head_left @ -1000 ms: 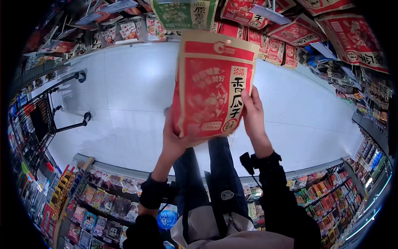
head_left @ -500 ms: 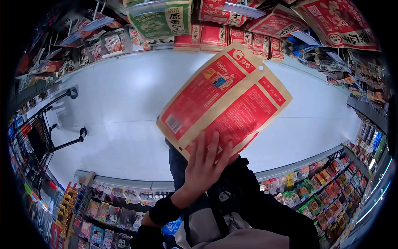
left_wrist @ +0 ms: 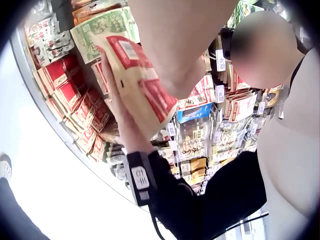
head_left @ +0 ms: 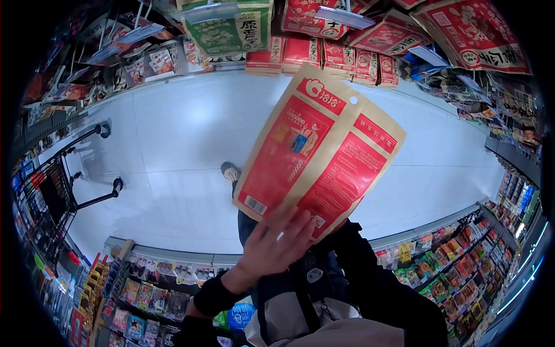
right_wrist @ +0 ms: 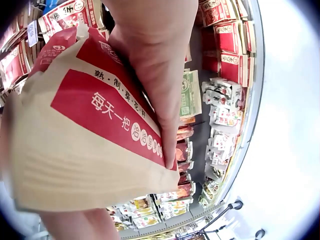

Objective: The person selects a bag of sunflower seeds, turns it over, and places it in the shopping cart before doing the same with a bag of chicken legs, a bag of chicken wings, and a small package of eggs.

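A large red and tan paper bag of sunflower seeds [head_left: 321, 150] stands tilted before the body, its printed back towards the head camera. My left hand [head_left: 277, 240] lies across its lower edge with nearly straight, slightly blurred fingers touching the back. Behind the bag, my right hand [left_wrist: 122, 117] holds it from the front side; the head view hides that hand. A finger of the right hand [right_wrist: 155, 65] runs along the bag's red side panel in the right wrist view.
Red seed bags [head_left: 329, 55] fill the shelf ahead, with a green bag [head_left: 228, 32] hanging beside them. A black shopping cart [head_left: 55, 182] stands on the left. Packed snack shelves [head_left: 439, 260] line the near side, and pale floor [head_left: 179, 144] lies between.
The bag has turned from its front to its back and tilted. My left hand has moved from its left side to the lower back; my right hand has gone behind it.
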A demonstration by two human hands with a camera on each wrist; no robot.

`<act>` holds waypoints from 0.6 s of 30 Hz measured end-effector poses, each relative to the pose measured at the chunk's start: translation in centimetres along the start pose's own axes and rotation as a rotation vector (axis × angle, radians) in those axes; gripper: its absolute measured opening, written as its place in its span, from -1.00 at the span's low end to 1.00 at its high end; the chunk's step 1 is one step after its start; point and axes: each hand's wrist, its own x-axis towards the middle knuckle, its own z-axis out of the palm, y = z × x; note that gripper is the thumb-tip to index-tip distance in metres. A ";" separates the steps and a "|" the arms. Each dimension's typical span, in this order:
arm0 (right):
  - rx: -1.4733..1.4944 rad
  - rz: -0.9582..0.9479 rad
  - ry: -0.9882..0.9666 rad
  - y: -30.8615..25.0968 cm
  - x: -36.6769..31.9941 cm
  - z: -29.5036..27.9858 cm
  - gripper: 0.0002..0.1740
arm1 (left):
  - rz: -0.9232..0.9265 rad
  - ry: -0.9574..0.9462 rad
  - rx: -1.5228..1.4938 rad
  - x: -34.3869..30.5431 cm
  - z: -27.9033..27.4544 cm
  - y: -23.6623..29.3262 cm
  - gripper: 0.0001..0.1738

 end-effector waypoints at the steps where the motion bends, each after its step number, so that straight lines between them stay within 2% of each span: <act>1: -0.009 -0.001 0.000 -0.1 0.3 0.0 -0.30 | 0.007 0.041 0.033 0.2 -0.4 -0.4 -0.47; 5: -0.019 -0.012 -0.013 -0.6 1.3 0.3 -0.30 | -0.223 0.136 0.164 2.4 -0.8 -2.2 -0.41; 8: -0.028 -0.009 -0.019 -0.8 1.2 0.4 -0.30 | -0.330 0.181 0.117 3.9 -0.8 -3.1 -0.38; 18: -0.041 0.030 -0.025 -0.7 -0.9 -0.3 -0.30 | -0.445 0.031 -0.006 3.9 -1.1 -1.6 -0.28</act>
